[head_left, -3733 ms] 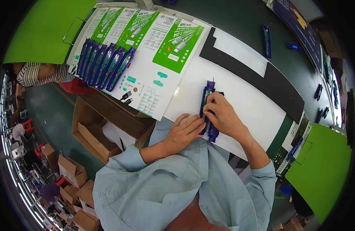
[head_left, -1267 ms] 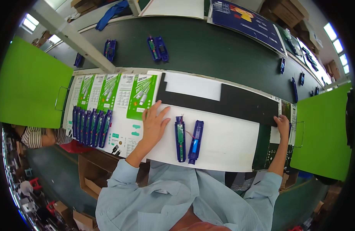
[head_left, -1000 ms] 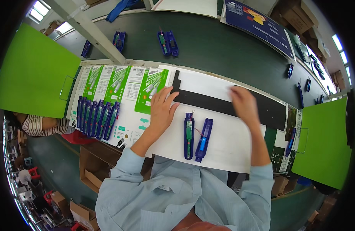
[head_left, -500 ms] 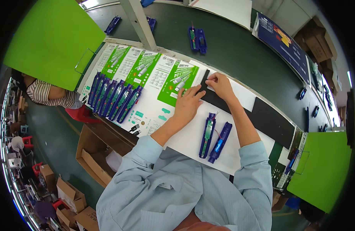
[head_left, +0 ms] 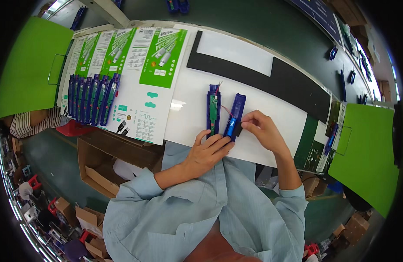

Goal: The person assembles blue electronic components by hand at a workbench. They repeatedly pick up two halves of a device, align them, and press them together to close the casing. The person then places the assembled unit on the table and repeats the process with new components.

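Two long blue plastic casing halves lie side by side before me, joined by thin wires. The left casing half (head_left: 213,109) holds a narrow green circuit board (head_left: 213,114); the right casing half (head_left: 238,104) holds a bright blue battery cell (head_left: 231,126). My left hand (head_left: 208,153) grips their near ends, its fingertips closed against the right half and its thumb by the left one. My right hand (head_left: 263,130) pinches a small black foam piece (head_left: 238,130) against the right side of the right half, beside the battery cell.
A black foam sheet (head_left: 254,71) with a cut-out lies beyond the halves on the white board (head_left: 184,118). At left, several filled casing halves (head_left: 91,99) stand in a row on printed green-and-white card (head_left: 160,61). Lime-green panels (head_left: 31,65) flank the bench; a cardboard box (head_left: 99,174) is below.
Both hands have come back from the black foam sheet to the casing halves. The right one has brought a small black piece along. My view has shifted, too.
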{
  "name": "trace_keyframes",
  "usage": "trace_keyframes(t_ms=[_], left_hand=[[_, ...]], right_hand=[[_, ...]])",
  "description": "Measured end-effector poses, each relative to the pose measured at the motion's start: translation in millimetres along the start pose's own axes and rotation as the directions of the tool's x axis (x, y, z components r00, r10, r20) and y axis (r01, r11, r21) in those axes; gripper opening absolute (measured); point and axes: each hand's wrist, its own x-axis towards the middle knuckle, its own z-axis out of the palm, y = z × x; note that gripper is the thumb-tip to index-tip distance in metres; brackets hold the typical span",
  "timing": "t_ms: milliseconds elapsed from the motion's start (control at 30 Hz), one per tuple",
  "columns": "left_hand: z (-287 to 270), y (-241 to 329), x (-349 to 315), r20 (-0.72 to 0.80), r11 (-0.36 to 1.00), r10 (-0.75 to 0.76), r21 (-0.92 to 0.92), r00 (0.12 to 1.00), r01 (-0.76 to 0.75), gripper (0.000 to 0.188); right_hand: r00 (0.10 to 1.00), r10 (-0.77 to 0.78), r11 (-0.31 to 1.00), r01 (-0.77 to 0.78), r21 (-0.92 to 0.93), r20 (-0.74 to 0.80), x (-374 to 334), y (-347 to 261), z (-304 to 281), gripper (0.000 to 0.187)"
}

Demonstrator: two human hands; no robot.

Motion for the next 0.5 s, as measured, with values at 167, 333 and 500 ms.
trace_keyframes(t_ms=[167,333,500], left_hand=[[5.0,0.6,-1.8,0.026,0.999,0.003,0.05,1.0,-0.005,0.04],[6.8,0.9,-1.8,0.016,0.999,-0.017,0.043,1.0,0.017,0.041],[7.5,1.6,-2.1,0.016,0.999,-0.026,0.029,1.0,0.025,0.041]], right_hand=[[1.0,0.004,0.995,-0.005,-0.103,-0.006,0.8,-8.2,12.1,0.016],[1.0,-0.015,0.991,0.012,-0.132,-0.02,3.5,-9.5,15.2,0.016],[0.998,-0.023,0.987,0.013,-0.163,-0.061,3.7,-7.6,21.4,0.014]])
